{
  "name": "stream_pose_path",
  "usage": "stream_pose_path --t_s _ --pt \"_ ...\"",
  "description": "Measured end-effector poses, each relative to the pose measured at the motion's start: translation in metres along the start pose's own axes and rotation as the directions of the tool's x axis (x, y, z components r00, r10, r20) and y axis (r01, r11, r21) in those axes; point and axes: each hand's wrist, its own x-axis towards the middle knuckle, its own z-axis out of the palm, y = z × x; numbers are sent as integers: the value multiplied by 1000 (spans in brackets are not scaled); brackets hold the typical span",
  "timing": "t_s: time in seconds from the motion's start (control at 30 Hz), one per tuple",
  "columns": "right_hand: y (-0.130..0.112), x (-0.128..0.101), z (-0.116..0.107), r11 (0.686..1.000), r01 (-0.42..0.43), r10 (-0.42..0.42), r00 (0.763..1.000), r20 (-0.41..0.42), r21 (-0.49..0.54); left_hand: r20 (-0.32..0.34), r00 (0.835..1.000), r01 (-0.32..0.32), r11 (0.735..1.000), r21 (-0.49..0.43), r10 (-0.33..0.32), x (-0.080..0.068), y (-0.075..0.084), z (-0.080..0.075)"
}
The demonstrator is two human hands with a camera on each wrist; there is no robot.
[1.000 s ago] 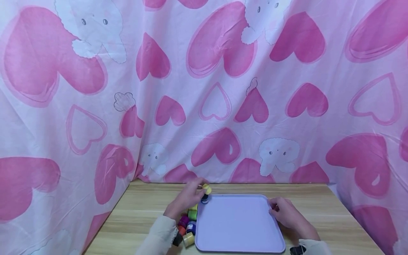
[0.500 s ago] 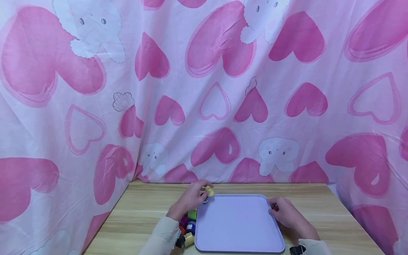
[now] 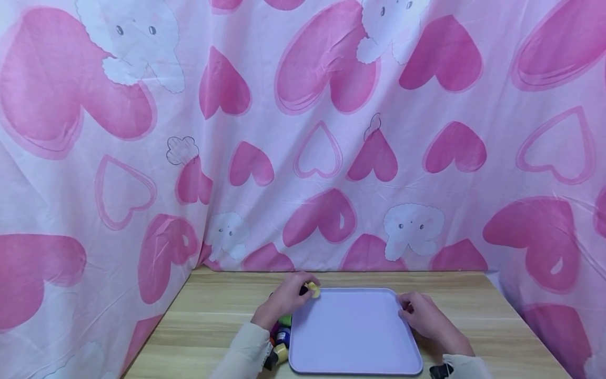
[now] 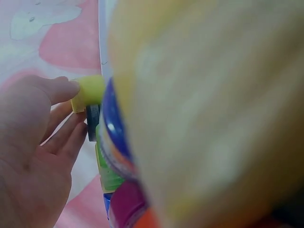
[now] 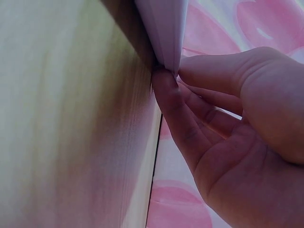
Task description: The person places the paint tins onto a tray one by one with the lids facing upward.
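My left hand (image 3: pixel 287 296) pinches a small yellow paint jar (image 4: pixel 90 91) between thumb and fingers at the tray's far left corner. Just beside that jar, close to the fingertips, a black jar (image 4: pixel 93 121) shows in the left wrist view. My right hand (image 3: pixel 423 316) grips the right edge of a flat lilac tray (image 3: pixel 355 331) near its far corner. In the right wrist view, thumb and index finger pinch the tray's rim (image 5: pixel 164 42), with the index finger on the underside.
Along the tray's left side lie several paint jars: a green one (image 4: pixel 110 178), a purple one (image 4: pixel 127 202), a blue one (image 3: pixel 283 336) and a tan one (image 3: pixel 281 352). They rest on a wood-grain table (image 3: pixel 478 316). Pink heart-print cloth (image 3: pixel 326 158) hangs around it.
The left hand has shifted slightly right and nearer with the yellow paint jar, now covering most of the black jar in the head view. The right hand stays on the tray edge.
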Motion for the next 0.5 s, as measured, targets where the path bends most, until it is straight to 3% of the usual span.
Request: stream_pose_path --t_s 0.5 --pt "1 -1 0 1000 6 -6 1000 -2 16 50 997 57 996 67 -60 -2 4 5"
